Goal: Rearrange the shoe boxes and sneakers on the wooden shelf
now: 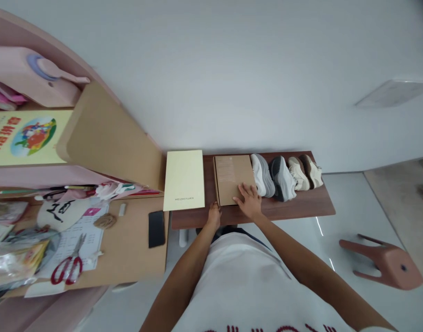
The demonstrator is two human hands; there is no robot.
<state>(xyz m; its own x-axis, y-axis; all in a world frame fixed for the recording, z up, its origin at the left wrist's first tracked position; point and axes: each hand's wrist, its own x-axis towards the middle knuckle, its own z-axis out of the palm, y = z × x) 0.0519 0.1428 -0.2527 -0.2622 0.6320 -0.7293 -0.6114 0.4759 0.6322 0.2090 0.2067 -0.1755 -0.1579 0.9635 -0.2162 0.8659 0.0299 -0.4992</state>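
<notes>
A closed brown cardboard box (234, 177) lies flat on a narrow dark wooden table (301, 210). My left hand (214, 216) is at the box's near left corner, its fingers drawn together against the edge. My right hand (249, 201) rests on the lid near the front right corner with fingers spread. To the left of the box lies a pale yellow box (184, 177) lettered MEIZHIYUAN. Several shoes stand in a row on the right: a white and grey pair (263, 175), a grey and white shoe (282, 179) and cream and brown shoes (304, 172).
On the left is a desk (138, 258) with a black phone (156, 229), red-handled scissors (69, 267), papers and plastic bags. A shelf panel (104, 138) rises above it. A pinkish-brown stool (387, 263) is on the floor at right. A wall (232, 78) backs the table.
</notes>
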